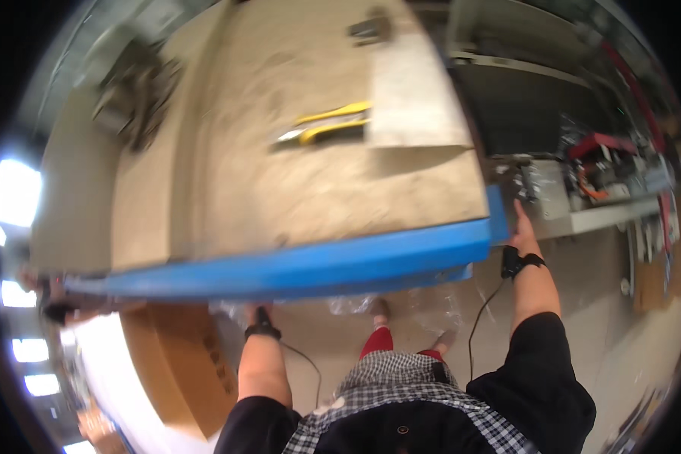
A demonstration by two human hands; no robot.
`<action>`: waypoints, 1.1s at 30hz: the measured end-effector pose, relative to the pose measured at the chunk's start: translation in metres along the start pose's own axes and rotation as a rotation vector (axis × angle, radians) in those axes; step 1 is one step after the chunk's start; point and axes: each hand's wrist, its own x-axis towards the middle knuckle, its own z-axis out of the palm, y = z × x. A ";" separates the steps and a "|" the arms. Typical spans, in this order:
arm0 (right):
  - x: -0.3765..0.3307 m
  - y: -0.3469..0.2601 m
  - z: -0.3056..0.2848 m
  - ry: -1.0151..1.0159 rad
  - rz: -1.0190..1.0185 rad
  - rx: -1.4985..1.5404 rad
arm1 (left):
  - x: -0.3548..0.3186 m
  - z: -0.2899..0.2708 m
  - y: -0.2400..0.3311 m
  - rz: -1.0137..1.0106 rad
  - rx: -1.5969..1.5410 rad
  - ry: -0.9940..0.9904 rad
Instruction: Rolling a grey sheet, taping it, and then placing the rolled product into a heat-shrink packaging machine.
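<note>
A blue-edged worktop (356,261) with a worn brown surface spans the view in front of me. My left hand (260,311) reaches below its blue front edge, the fingers hidden by it. At the right end my right hand (520,229) lies beside the blue corner, one finger stretched forward; the other fingers are partly hidden. Yellow-handled pliers (329,125) lie on the worktop, blurred, with the handle ends against a pale sheet (416,94). Both wrists carry black straps with cables.
Grey-brown crumpled material (136,98) lies at the far left, and a small dark metal part (369,29) at the back. A brown carton (178,363) stands on the lower left. To the right, a shelf (613,214) bears red and orange items. Clear plastic (439,309) lies on the floor.
</note>
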 end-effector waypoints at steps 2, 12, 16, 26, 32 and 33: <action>-0.007 -0.011 0.025 0.115 -0.078 -0.063 | 0.039 0.011 0.054 -0.310 -0.494 0.066; -0.005 -0.045 0.064 0.119 -0.426 -0.336 | 0.081 0.040 0.113 -0.281 -0.270 -0.029; 0.014 -0.043 0.066 0.189 -0.170 -0.301 | 0.077 0.033 0.106 -0.274 -0.216 -0.044; 0.004 -0.040 0.043 0.055 -0.584 -0.200 | 0.042 0.035 0.096 -0.166 -0.099 -0.247; -0.144 0.014 0.030 -0.400 -0.422 0.060 | -0.048 0.003 -0.034 0.315 -0.207 -1.017; -0.201 0.001 0.009 -0.362 -0.467 -0.034 | -0.064 0.064 0.025 -0.177 -0.503 -1.192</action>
